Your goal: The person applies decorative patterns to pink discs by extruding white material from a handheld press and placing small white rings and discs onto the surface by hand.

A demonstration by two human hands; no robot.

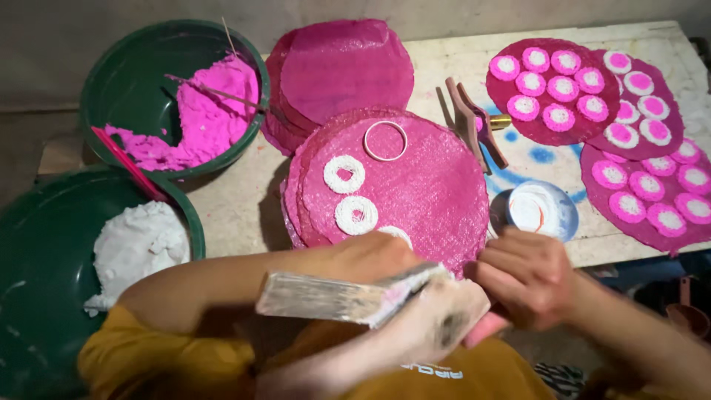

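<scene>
Left hand (444, 315), blurred, closes around a flat wooden press (348, 296) at six o'clock of the pink mat (422, 185); right hand (529, 278) curls at four o'clock, its grip and contents unreadable.

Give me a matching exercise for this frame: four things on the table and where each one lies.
Things:
1. pink dough
2. white dough
3. loose ring
4. small white bowl

Places:
A. near-left green basin
B. top of the middle pink mat
C. far-left green basin
D. just beyond the right hand

Pairs: 1-C, 2-A, 3-B, 4-D
</scene>
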